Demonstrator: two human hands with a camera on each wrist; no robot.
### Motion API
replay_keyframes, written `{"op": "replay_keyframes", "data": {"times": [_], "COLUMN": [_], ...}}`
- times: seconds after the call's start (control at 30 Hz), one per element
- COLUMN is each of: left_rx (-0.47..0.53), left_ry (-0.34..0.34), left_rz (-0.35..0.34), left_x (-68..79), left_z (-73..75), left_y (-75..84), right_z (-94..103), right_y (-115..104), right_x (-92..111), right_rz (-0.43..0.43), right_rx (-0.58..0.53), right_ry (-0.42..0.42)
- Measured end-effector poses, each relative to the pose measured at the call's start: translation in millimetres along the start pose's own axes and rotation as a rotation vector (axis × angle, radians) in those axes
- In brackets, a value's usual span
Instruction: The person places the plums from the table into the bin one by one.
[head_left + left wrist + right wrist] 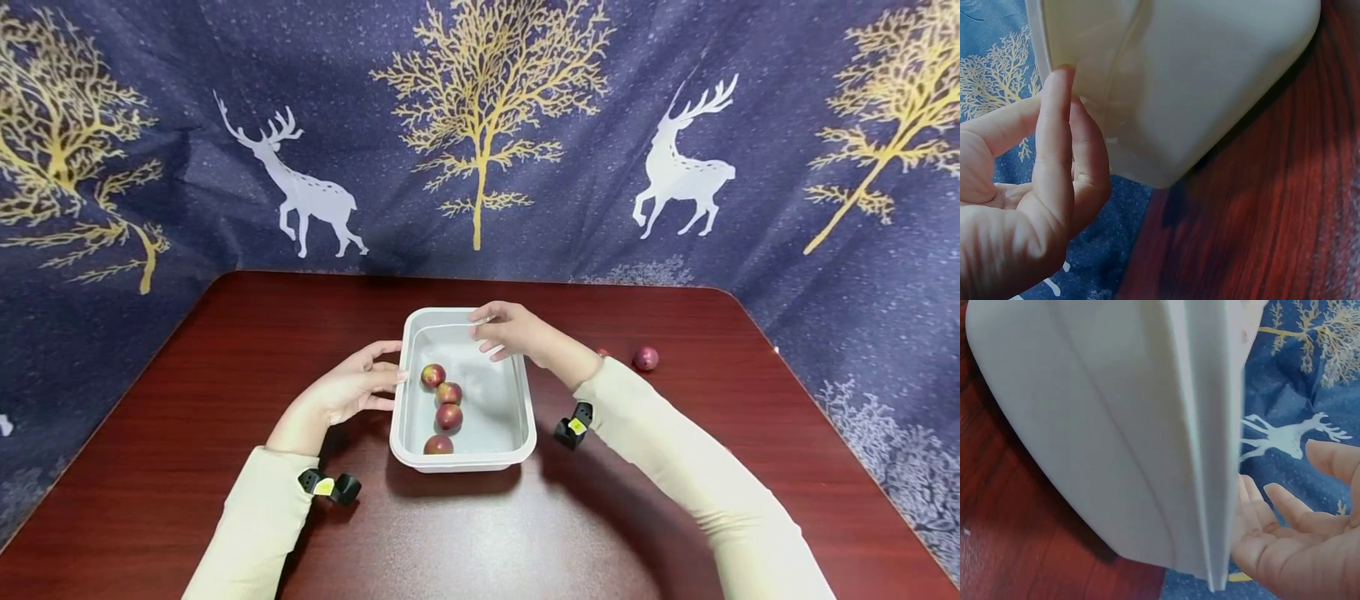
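Observation:
A white plastic box (491, 408) stands on the table with several red-yellow plums (448, 417) inside, mostly along its left side. My left hand (360, 387) holds the box's left rim. In the left wrist view, its fingers (1054, 144) reach up under that rim against the outer wall. Over the far right corner of the box hovers my right hand (510, 329), its fingertips inside the rim. Nothing is in that hand; the right wrist view shows its fingers (1291, 506) relaxed and spread beside the box's wall (1097, 437).
A dark red plum (646, 358) lies on the table to the right, beyond the right sleeve. Another plum (603, 352) is mostly hidden by that arm. The reddish-brown table (300, 317) ends at a blue cloth (420, 225) printed with deer and trees.

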State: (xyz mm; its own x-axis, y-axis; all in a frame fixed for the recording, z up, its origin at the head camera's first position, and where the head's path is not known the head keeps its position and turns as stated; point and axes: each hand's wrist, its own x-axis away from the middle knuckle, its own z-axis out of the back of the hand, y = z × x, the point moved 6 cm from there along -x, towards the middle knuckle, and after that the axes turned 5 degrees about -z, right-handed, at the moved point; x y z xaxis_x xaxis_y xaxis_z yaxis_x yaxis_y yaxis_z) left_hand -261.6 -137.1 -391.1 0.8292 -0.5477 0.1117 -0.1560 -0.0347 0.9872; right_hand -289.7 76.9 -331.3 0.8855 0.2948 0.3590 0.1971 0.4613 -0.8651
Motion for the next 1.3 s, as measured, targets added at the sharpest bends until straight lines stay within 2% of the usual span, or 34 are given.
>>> {"op": "replay_keyframes", "data": {"times": [0.33,0.53,0.97,1.3], "left_rx": [-0.001,-0.002,-0.011,-0.013], "left_ry": [0.0,0.005,0.007,-0.001], "left_rz": [0.0,0.007,0.01,0.007], "left_x": [3.1,1.1,-0.6,-1.6], "left_z": [-0.6,0.6,1.2,0.3], "left_y": [2.0,-0.3,0.1,-0.6], "right_z": [17.6,28.9,59.4,73.1], "right_y": [-6,-4,15,28], "right_x": [18,29,54,73], "right_rz": [0.046,0.038,0.032,0.004], "right_rx": [0.009,0.015,0.044,0.126], "right_ry": [-0.003,0.017,0.083,0.102]}}
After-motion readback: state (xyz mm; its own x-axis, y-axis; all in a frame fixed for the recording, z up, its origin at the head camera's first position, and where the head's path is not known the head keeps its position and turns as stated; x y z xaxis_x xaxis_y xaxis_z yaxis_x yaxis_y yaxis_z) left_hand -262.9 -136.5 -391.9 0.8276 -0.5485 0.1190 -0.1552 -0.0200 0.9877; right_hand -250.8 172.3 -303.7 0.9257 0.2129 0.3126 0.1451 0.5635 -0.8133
